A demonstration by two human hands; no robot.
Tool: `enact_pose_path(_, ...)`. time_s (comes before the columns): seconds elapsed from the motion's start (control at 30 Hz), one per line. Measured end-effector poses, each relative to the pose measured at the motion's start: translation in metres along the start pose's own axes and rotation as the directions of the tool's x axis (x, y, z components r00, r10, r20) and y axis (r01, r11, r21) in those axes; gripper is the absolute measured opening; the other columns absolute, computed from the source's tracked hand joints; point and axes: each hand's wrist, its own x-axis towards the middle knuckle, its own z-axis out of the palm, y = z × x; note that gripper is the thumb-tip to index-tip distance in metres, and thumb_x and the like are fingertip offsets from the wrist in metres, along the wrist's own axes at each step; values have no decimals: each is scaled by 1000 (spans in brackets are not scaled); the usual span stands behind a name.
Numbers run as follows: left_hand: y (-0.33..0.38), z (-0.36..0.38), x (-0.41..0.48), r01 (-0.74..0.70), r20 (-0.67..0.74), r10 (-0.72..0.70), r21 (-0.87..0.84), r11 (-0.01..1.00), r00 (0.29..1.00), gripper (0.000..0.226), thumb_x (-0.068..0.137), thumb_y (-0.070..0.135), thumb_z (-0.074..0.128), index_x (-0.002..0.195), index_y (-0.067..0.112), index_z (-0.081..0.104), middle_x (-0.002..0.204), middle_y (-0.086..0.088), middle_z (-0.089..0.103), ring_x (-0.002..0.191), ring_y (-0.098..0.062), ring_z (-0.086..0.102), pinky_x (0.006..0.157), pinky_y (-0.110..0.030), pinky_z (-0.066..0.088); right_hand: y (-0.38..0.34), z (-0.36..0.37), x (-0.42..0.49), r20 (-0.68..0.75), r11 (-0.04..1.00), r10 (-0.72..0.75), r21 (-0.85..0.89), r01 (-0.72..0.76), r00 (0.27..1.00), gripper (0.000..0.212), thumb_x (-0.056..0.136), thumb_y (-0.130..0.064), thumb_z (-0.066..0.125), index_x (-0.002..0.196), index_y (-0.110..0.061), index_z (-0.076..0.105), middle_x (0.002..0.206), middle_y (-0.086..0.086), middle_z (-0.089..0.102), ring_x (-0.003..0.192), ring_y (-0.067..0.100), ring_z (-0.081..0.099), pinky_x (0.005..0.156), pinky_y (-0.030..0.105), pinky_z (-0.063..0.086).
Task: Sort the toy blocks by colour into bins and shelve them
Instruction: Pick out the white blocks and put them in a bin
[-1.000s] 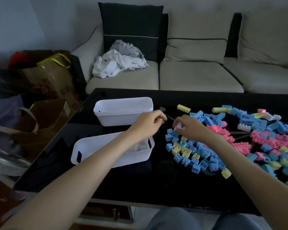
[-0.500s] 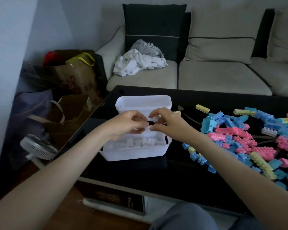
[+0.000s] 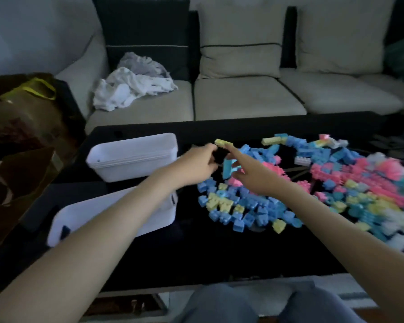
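Observation:
A pile of blue, pink, yellow and white toy blocks spreads over the right half of the black table. A yellow block lies at the pile's far left edge. My left hand reaches toward it, fingers and thumb spread apart with nothing between them. My right hand hovers beside it over blue blocks, index finger stretched toward the yellow block. A white bin sits near me, mostly under my left forearm, so its contents are hidden. A stack of white bins stands behind it.
A sofa with crumpled white cloth runs behind the table. Paper bags stand on the floor at the left. My knees are at the table's near edge.
Both hands have left the near bin and moved right and away to the pile's far left edge. The white piece they held together is gone from view. The view swung right.

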Motion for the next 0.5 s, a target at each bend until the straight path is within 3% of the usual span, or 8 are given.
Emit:
enact_pose_path(0.1,46,45,36,-171,133,160,77,982,978,52,96,29,52,141,8,35,142,-12,41,130,-27,40,105,-38,36,63,-30,-14,-97,980,153,-113,-163,984,64,94,0,41,149,-24,20,144,8,40,129,24,41,102,32,36)
enact_pose_path(0.2,69,79,60,-323,288,269,156,934,919,71,97,47,44,152,14,14,157,-6,15,144,-23,17,115,-37,21,119,-55,-26,-229,918,299,-195,-345,926,56,92,-3,42,145,-20,31,143,11,43,129,29,42,103,45,38)
enact_pose_path(0.33,70,109,82,-462,254,408,209,862,877,78,94,61,31,152,25,-7,161,0,-3,147,-16,0,119,-40,5,163,-71,-31,-300,791,446,-308,-528,843,56,96,-24,45,146,-16,22,146,11,36,134,33,29,106,50,27)
enact_pose_path(0.4,65,118,91,-462,278,393,251,851,876,76,94,63,27,152,27,-5,161,-1,-7,147,-17,-6,120,-41,0,173,-70,-25,-299,761,446,-370,-533,844,54,97,-27,43,146,-15,22,146,10,35,134,33,28,105,48,25)
enact_pose_path(0.5,55,122,98,-459,308,363,340,821,879,68,96,60,23,153,27,8,161,-2,-4,147,-18,-8,119,-41,-3,181,-68,-12,-325,714,426,-453,-534,844,38,96,-23,41,133,-16,42,135,9,42,128,30,30,100,43,25)
